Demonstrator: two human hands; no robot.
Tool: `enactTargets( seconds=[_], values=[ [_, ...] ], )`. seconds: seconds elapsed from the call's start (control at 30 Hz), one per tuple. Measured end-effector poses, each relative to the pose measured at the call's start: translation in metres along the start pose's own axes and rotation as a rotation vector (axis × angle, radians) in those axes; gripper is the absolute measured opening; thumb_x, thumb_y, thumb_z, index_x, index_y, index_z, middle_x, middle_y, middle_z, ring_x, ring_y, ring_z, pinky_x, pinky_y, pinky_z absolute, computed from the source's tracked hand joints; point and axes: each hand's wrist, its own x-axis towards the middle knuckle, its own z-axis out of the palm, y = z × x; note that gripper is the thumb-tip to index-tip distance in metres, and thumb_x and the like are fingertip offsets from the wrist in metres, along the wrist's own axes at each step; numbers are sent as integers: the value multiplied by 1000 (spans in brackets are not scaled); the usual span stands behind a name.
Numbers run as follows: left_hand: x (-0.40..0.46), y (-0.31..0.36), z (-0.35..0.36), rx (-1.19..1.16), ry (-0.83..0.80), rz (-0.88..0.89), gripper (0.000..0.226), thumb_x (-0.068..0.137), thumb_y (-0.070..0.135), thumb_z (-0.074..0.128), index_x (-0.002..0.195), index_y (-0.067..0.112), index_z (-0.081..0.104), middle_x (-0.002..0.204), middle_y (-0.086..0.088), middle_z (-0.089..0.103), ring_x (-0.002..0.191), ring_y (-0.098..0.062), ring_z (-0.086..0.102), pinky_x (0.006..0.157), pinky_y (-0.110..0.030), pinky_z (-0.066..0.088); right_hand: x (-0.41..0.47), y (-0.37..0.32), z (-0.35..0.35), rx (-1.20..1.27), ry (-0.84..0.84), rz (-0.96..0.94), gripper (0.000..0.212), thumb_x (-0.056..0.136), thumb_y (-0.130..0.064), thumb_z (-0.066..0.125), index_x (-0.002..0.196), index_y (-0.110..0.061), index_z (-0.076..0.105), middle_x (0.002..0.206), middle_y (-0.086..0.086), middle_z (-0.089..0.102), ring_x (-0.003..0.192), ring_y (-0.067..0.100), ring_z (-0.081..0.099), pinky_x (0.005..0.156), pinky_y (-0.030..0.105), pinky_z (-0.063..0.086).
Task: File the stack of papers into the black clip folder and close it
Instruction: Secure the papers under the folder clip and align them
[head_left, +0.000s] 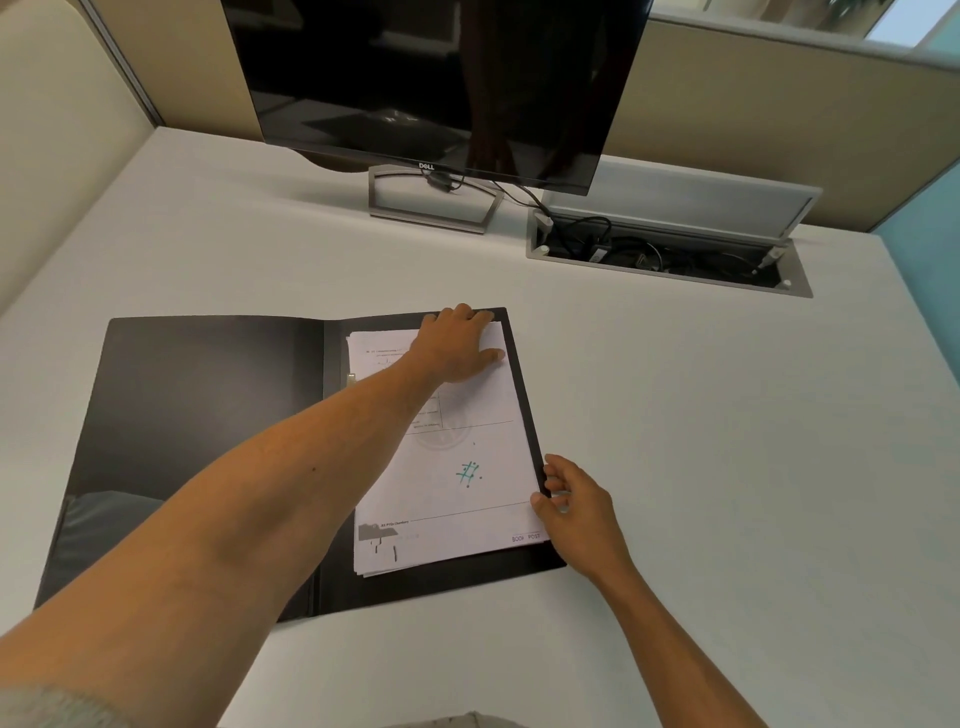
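Observation:
The black clip folder (197, 441) lies wide open on the white desk, its left cover bare. A stack of white papers (457, 499) rests on its right half, beside the spine clip (351, 378). My left hand (457, 348) reaches across and lies flat on the far right corner of the stack, fingers curled over its top edge. My right hand (576, 506) touches the stack's right edge near the bottom, with fingertips on the paper and the folder's rim. Whether the clip holds the sheets is hidden by my left forearm.
A dark Dell monitor (436, 88) on a metal stand (431, 200) stands at the back of the desk. To its right an open cable tray (670, 254) holds plugs and wires. Beige partition walls enclose the desk at left and behind.

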Motion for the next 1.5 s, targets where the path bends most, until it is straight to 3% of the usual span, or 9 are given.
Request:
enactTargets(
  seconds=[0.13,0.27,0.53,0.77,0.9,1.1,1.27,1.4,1.5],
  values=[
    [2,7,2,62,-41,6,69,87,68,40,145,32,31,146,-13,40,133,-36,38,107,-56,30,1,-8,2,-22,8,3,42,92,-10,54,133,-16,46,113,-8,53,98,7,52,64,-1,39],
    [5,11,2,157,-103,-5,72,84,76,32,144,38,29,146,-16,38,134,-39,35,107,-59,27,-1,-13,7,-41,16,-23,43,90,1,50,131,-12,47,108,-10,50,95,4,50,63,-7,37],
    [7,21,0,245,-153,-24,79,81,80,27,144,33,32,148,-19,34,134,-42,33,107,-59,28,3,-15,3,-50,24,10,46,90,5,41,131,-15,46,115,-2,55,92,6,54,59,1,42],
    [3,20,-3,217,-152,-17,78,83,77,30,146,31,29,148,-20,33,134,-41,32,107,-56,31,-9,-10,3,-44,96,50,43,92,-1,46,132,-15,48,123,3,58,106,13,56,85,15,45],
    [3,21,-3,213,-154,-15,77,84,77,31,147,33,26,148,-19,32,134,-41,31,106,-56,31,-18,-6,4,-95,142,15,33,94,-4,47,125,-11,56,117,3,63,100,11,58,73,3,40],
    [2,19,-1,228,-142,-9,76,84,77,30,145,33,29,146,-19,34,132,-40,33,103,-55,34,-24,-11,9,-143,99,-74,21,93,-2,47,105,-7,64,91,-6,63,79,7,60,59,2,44],
    [1,17,0,218,-132,2,79,82,78,29,147,34,23,147,-18,33,133,-40,32,104,-56,32,-21,-12,9,-126,80,-54,32,93,-2,48,123,-10,55,112,2,65,95,13,60,71,7,46],
    [-3,8,-3,148,-99,21,79,84,77,28,149,34,16,150,-16,33,138,-39,30,111,-60,23,-18,-13,9,-135,81,-56,33,93,0,46,122,-10,55,115,3,63,90,6,54,62,-1,42],
    [-14,-9,-4,50,27,-3,74,88,72,29,148,30,21,152,-13,32,142,-35,23,115,-60,14,-13,-13,7,-134,97,-45,34,94,-2,45,125,-12,53,118,2,62,94,6,53,75,5,42]
  ],
)
